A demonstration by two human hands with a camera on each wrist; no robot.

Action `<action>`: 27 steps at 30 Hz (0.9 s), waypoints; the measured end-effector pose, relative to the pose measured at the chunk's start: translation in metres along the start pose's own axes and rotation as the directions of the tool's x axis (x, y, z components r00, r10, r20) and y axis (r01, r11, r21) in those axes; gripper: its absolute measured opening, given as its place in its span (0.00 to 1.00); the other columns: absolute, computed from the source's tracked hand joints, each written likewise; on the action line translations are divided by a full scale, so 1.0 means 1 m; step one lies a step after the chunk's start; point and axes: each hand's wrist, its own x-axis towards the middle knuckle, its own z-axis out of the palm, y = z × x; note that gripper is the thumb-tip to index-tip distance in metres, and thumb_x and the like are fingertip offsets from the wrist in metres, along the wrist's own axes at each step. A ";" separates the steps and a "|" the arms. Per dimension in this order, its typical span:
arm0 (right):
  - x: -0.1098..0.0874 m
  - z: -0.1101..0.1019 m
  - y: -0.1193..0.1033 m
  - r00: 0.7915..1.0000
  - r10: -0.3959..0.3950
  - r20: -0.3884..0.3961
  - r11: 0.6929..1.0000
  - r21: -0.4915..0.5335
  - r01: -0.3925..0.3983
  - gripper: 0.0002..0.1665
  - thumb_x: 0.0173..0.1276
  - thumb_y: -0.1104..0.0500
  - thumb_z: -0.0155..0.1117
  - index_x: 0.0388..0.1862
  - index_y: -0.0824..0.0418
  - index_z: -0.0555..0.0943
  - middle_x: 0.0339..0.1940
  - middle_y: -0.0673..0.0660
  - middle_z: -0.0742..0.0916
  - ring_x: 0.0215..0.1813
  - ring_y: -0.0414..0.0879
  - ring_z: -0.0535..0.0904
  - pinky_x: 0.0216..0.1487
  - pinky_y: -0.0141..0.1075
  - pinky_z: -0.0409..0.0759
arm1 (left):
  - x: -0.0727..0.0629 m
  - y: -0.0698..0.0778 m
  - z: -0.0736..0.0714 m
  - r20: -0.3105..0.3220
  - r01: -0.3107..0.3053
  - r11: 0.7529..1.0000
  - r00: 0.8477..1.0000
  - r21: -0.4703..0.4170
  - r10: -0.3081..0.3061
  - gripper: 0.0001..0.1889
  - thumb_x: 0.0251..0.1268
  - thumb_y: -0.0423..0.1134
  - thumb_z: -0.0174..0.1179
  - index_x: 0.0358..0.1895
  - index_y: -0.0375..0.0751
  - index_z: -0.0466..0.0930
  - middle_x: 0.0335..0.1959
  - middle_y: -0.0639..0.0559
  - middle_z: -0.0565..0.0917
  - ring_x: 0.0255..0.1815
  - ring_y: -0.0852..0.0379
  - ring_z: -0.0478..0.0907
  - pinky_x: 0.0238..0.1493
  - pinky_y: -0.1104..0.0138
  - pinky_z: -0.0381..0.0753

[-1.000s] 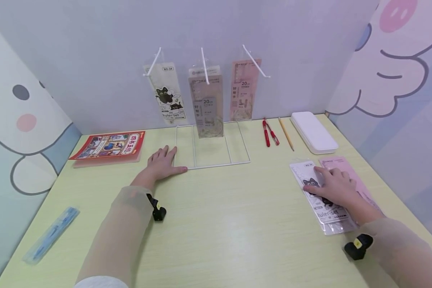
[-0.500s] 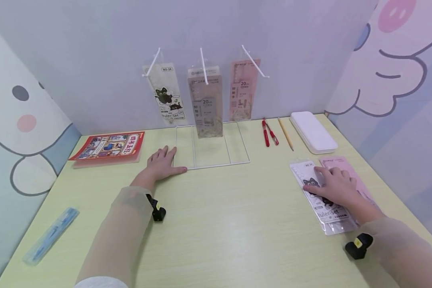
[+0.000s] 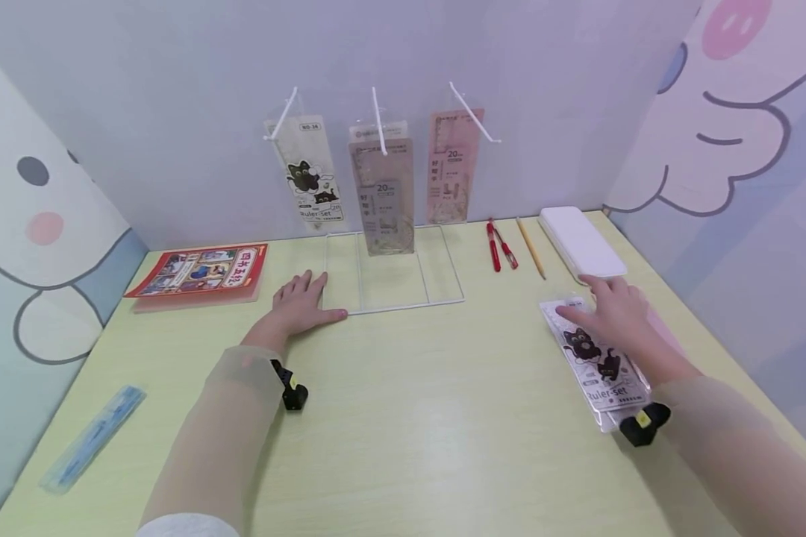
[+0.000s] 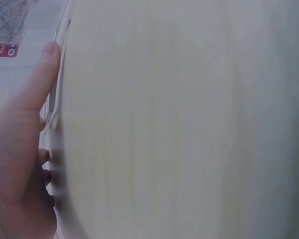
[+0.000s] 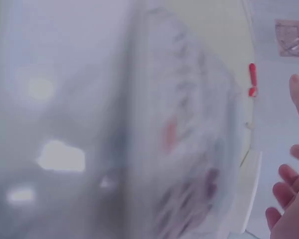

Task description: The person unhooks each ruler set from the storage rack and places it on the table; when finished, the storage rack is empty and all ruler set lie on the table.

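Observation:
My left hand (image 3: 298,304) rests at the front left corner of a white wire display rack (image 3: 403,306). Its thumb lies along the front wire, also visible in the left wrist view (image 4: 59,84). On the rack's prongs hang a cat-print ruler set (image 3: 316,179), a greyish-pink ruler set (image 3: 384,201) and a pink one (image 3: 454,168). My right hand (image 3: 614,317) hovers with fingers spread over a white cat-print ruler set (image 3: 594,362) on the table. A pink ruler set (image 3: 663,332) lies partly hidden beneath that hand.
Behind the right hand lie a white case (image 3: 580,242), a pencil (image 3: 532,250), a red pen (image 3: 493,247) and a slim red tool beside it. A red booklet (image 3: 204,272) lies back left; a blue plastic packet (image 3: 95,440) lies front left. Walls enclose the table (image 3: 430,432).
My right hand has lifted off the cat-print ruler set and shifted slightly away from me, uncovering more of its front. My left hand stays on the rack.

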 end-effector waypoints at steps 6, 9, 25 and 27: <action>0.037 0.000 -0.041 0.999 -0.043 -0.008 0.980 0.195 0.044 0.50 0.62 0.34 0.58 0.73 0.61 0.56 0.59 0.74 0.65 0.58 0.67 0.61 0.50 0.62 0.65 | -0.001 -0.001 -0.003 -0.004 0.000 1.000 1.000 -0.003 0.000 0.55 0.52 0.73 0.51 0.75 0.42 0.40 0.74 0.33 0.38 0.71 0.30 0.34 0.65 0.37 0.36; 0.057 0.000 -0.060 0.998 -0.066 -0.020 0.961 0.270 0.069 0.48 0.62 0.37 0.60 0.73 0.58 0.57 0.62 0.72 0.64 0.60 0.66 0.61 0.52 0.61 0.67 | -0.002 0.000 -0.002 -0.004 0.000 1.000 1.000 -0.005 0.000 0.55 0.53 0.73 0.52 0.75 0.42 0.40 0.74 0.33 0.38 0.71 0.30 0.33 0.65 0.37 0.35; 0.119 -0.013 -0.131 0.991 -0.134 -0.017 0.926 0.354 0.131 0.46 0.64 0.38 0.59 0.75 0.50 0.53 0.75 0.56 0.56 0.74 0.55 0.48 0.69 0.55 0.51 | 0.002 -0.002 0.003 -0.012 -0.003 1.000 1.000 -0.009 0.003 0.56 0.51 0.75 0.51 0.75 0.44 0.41 0.74 0.34 0.38 0.72 0.31 0.34 0.65 0.38 0.36; 0.123 -0.014 -0.134 0.992 -0.127 -0.019 0.921 0.369 0.125 0.46 0.64 0.39 0.59 0.75 0.49 0.53 0.75 0.55 0.56 0.75 0.53 0.47 0.69 0.55 0.50 | 0.002 -0.003 0.003 -0.016 -0.001 1.000 1.000 -0.006 0.001 0.56 0.51 0.75 0.50 0.76 0.44 0.41 0.74 0.35 0.38 0.72 0.31 0.34 0.65 0.38 0.36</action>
